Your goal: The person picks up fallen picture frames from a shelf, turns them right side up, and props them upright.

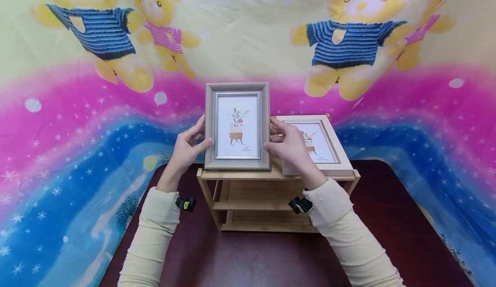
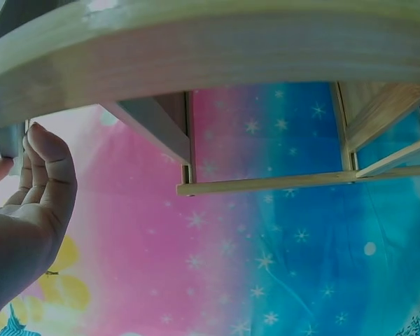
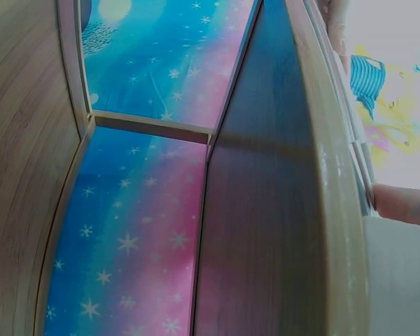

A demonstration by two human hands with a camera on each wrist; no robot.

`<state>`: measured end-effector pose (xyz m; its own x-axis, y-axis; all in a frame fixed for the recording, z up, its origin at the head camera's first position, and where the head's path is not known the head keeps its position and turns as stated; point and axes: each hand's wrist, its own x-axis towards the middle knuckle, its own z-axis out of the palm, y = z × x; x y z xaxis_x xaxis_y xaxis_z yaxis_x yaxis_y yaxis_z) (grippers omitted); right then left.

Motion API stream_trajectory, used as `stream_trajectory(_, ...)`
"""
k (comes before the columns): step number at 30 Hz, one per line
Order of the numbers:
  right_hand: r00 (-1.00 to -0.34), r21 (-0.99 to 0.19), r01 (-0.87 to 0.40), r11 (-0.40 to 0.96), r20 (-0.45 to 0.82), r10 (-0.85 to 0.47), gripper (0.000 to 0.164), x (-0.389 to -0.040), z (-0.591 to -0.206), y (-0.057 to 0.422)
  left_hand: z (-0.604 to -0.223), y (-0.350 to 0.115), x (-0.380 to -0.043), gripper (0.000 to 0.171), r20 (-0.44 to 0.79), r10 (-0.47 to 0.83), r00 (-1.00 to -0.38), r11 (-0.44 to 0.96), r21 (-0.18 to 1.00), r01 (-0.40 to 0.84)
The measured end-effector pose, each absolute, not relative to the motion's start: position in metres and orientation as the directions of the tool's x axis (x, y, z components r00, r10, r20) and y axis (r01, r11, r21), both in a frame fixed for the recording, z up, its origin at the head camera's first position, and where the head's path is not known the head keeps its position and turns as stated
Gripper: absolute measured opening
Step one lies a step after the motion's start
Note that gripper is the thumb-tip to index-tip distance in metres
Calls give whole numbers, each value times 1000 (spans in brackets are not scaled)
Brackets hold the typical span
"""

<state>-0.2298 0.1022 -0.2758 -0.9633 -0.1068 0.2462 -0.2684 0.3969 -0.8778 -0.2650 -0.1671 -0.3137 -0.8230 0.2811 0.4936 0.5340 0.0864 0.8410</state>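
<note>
A grey picture frame (image 1: 265, 106) with a potted-plant print stands upright at the left of a wooden shelf rack's (image 1: 248, 174) top. My left hand (image 1: 189, 148) holds its left edge, thumb on the front and fingers at the side. My right hand (image 1: 289, 144) holds the right edge, its thumb at the front border. In the left wrist view, the left hand (image 2: 38, 192) pinches a corner of the frame (image 2: 10, 140). A cream picture frame (image 1: 338, 145) with a similar print lies face up at the right, partly behind my right hand and wrist.
The rack, with lower shelves (image 1: 255, 206), stands on a dark red-brown table (image 1: 248, 261). A printed cloth (image 1: 240, 29) with bears and snowflakes hangs behind and at both sides. A black strap (image 1: 186, 204) is on each wrist.
</note>
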Motion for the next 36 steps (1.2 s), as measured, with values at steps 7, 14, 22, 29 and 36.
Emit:
stream_trajectory(7, -961, -887, -275, 371, 267, -72, 71, -229, -276, 100, -313, -167, -265, 66, 520, 239, -820, 47, 838, 544)
stream_trajectory(14, -950, -875, -302, 378, 310, -40, 66, -227, -274, 98, -310, -165, -264, 66, 536, 171, -827, -6, 840, 543)
stream_trajectory(22, -946, -895, -317, 315, 324, -31, 62, -227, -274, 96, -309, -163, -264, 65, 584, 139, -800, -42, 810, 585)
stream_trajectory(29, -943, -890, -322, 323, 332, -25, 61, -227, -274, 97, -310, -161, -261, 64, 617, 121, -777, -52, 786, 616)
stream_trajectory(36, -888, -828, -439, 349, 459, -28, 58, -222, -258, 101, -310, -163, -257, 64, 616, 133, -777, -5, 784, 621)
